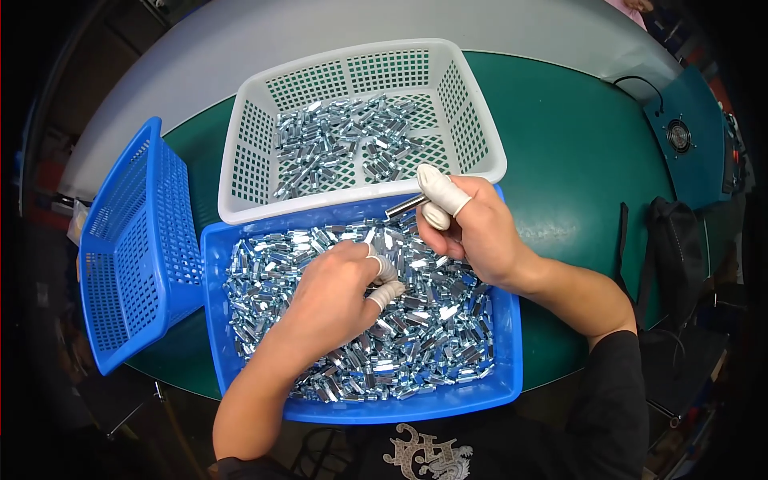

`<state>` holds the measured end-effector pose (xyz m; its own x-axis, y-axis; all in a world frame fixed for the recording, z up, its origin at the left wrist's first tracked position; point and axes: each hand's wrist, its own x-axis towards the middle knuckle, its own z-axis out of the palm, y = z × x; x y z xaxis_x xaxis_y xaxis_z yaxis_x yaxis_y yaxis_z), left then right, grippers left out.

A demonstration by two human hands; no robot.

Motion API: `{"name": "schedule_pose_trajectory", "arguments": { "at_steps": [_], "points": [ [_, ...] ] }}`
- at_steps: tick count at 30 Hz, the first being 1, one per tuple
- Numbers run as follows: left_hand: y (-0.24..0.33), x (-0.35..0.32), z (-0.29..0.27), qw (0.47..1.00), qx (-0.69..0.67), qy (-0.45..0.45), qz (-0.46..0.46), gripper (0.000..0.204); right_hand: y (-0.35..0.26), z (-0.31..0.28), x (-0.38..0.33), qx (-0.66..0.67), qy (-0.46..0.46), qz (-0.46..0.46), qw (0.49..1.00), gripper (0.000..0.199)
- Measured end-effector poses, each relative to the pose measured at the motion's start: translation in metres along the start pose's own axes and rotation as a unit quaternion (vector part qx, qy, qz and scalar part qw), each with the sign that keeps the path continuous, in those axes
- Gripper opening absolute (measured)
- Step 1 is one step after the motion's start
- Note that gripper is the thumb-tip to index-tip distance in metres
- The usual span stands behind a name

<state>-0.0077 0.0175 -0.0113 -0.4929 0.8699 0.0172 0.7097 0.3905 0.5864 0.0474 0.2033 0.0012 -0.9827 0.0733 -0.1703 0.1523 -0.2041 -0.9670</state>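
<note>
Nearest to the camera, a blue tray (512, 352) is sitting on the green table (584, 144), and it is filled almost to the rim with small shiny metal pieces (432, 336). Both forearms are coming in from the near edge and are reaching over this tray.

The left hand (332, 292) is resting palm down on the heap, near its middle. Its fingertips, covered with white finger cots (386, 293), are curling into the pieces; whether they are pinching one of them I cannot tell.

The right hand (472, 228) is hovering above the far right corner of the blue tray. Its thumb and forefinger, also in white cots, are closing tightly on one metal piece (406, 206), which is sticking out to the left, just over the border between the two trays.

Behind, touching the far wall of the blue tray, a white basket (252, 152) is holding a thinner layer of the same metal pieces. To the left, another blue basket (132, 240) is leaning on its side against the blue tray. At the far right, a black strap (622, 240) is lying on the table.
</note>
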Motion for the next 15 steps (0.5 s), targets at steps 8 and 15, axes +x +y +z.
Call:
{"name": "schedule_pose_trajectory", "arguments": {
  "at_steps": [8,15],
  "points": [
    [0.010,0.005,-0.007,0.996,-0.088,-0.033,-0.007,0.020,-0.003,-0.005,0.000,-0.001,0.000,-0.008,1.000,0.047],
    [0.015,0.006,-0.026,0.993,-0.097,0.066,0.011,0.023,-0.003,-0.003,-0.001,0.014,0.022,-0.007,1.000,0.047]
  ]
}}
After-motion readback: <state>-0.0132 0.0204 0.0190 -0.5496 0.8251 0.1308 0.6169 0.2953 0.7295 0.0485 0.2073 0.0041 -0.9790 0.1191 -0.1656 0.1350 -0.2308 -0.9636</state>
